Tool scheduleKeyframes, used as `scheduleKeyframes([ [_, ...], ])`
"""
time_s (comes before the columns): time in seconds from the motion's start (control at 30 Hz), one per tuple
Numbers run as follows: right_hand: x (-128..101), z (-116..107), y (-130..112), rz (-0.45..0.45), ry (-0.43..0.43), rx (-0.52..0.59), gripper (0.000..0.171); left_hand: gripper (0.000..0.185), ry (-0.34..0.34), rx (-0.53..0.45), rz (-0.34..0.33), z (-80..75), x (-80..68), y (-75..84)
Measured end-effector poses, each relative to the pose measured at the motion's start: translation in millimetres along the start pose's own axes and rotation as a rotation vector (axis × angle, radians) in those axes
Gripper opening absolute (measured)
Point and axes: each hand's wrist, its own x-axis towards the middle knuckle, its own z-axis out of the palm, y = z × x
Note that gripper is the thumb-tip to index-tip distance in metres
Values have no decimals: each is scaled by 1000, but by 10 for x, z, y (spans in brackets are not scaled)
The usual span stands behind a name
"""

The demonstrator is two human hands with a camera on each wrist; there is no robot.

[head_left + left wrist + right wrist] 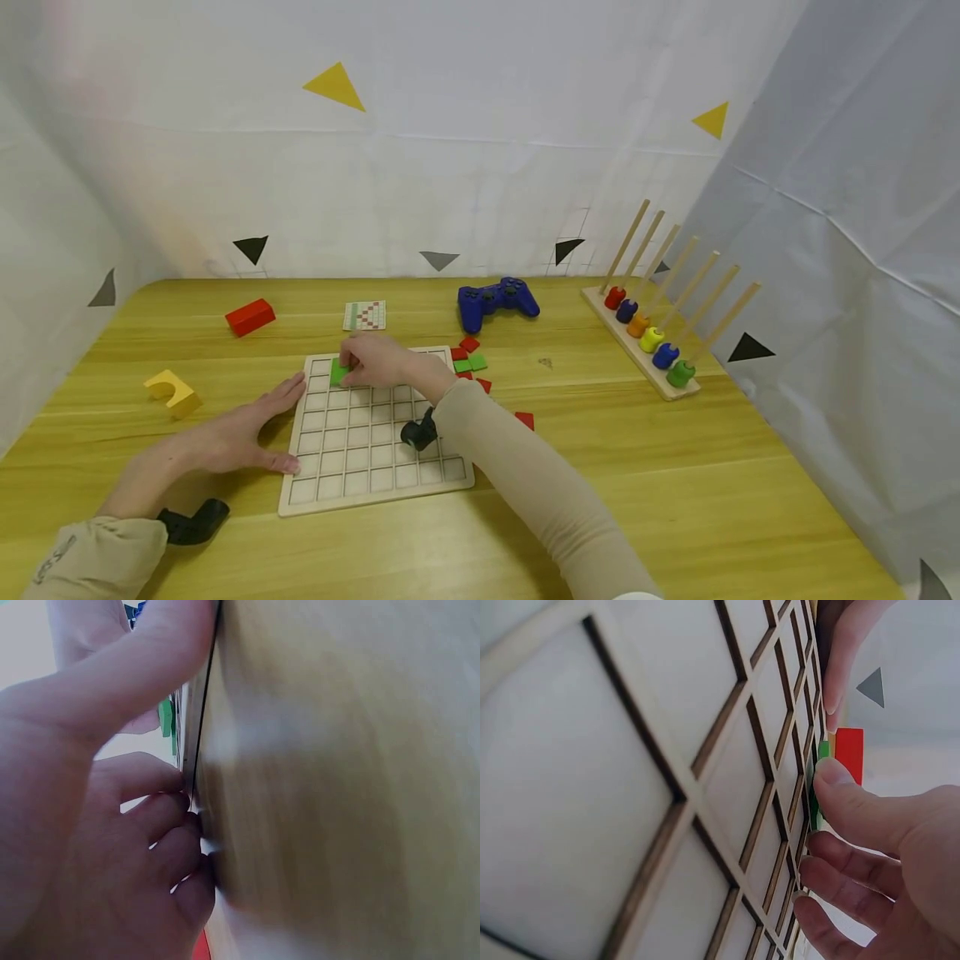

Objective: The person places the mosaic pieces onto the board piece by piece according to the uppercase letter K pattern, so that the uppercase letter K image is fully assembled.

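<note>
A green tile (pixel 339 372) is pinched by the right hand (pixel 377 360) over an upper-left cell of the grid board (pixel 360 467). The board's left edge is steadied by the flat, open left hand (pixel 232 435). Risk noted: a tilted tile may jam on the cell's rim.

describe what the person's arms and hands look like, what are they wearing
Both arms wear long beige sleeves; the left sleeve bears small dark lettering near the cuff, too small to read. A black wrist mount sits by the left hand, another under the right hand's wrist. Both hands are bare, without gloves.

blue gamepad (pixel 497 302), peg rack (pixel 651 337) (six beads, seemingly)
</note>
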Motion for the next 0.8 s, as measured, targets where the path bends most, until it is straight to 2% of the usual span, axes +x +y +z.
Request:
scheduleKeyframes([
  [0.3,-8,-1,-8,-8,-20,-83,33,112,-3,-5,9,-3,1,26],
  [0.8,-2,19,0,14,-11,-56,32,113,9,1,12,-1,0,21],
])
